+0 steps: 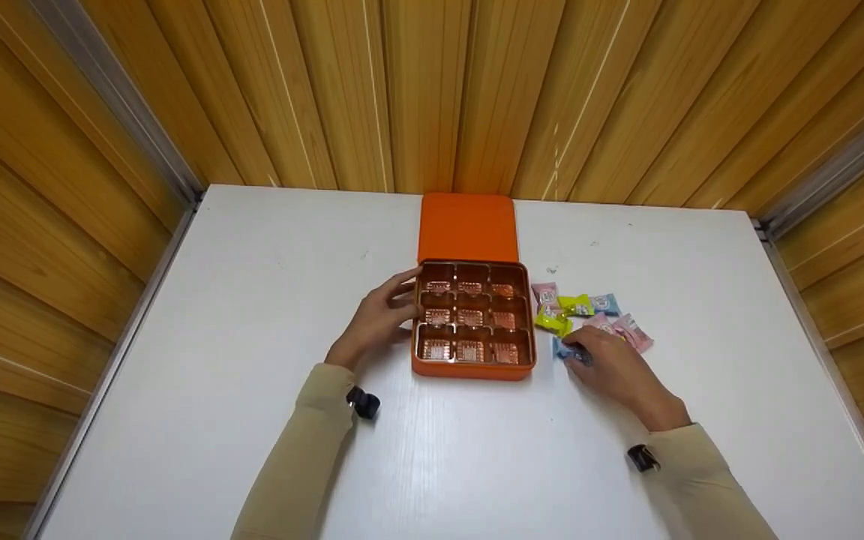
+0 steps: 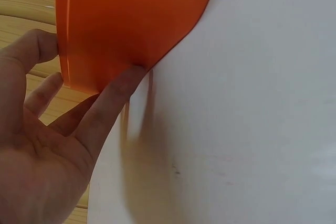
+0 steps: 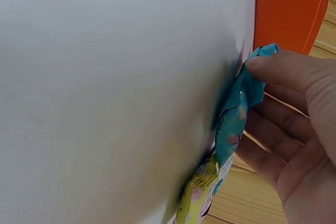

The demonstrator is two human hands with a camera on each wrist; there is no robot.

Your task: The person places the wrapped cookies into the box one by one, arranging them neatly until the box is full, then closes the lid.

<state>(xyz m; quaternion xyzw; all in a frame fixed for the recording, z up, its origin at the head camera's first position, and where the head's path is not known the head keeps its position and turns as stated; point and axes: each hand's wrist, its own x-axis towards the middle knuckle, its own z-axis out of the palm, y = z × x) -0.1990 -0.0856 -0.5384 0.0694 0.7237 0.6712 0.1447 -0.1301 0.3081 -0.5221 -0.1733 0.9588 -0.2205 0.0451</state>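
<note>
An orange tin box (image 1: 473, 371) stands on the table, its insert divided into several brown compartments that look bare inside. My left hand (image 1: 381, 319) rests against the box's left side, its fingers touching the outer wall, as the left wrist view also shows on the orange side (image 2: 121, 30). To the right of the box, my right hand (image 1: 616, 367) pinches a blue wrapped candy (image 3: 236, 114) between thumb and fingers, close over the tabletop. Yellow candies (image 1: 553, 323) and pink candies (image 1: 633, 333) lie in a loose pile just beyond that hand.
The orange lid (image 1: 468, 226) lies flat behind the box, near the back wall. Another blue candy (image 1: 604, 304) sits at the pile's far side. The white table (image 1: 252, 300) is enclosed by wood-patterned panels (image 1: 432, 90) at the back and both sides.
</note>
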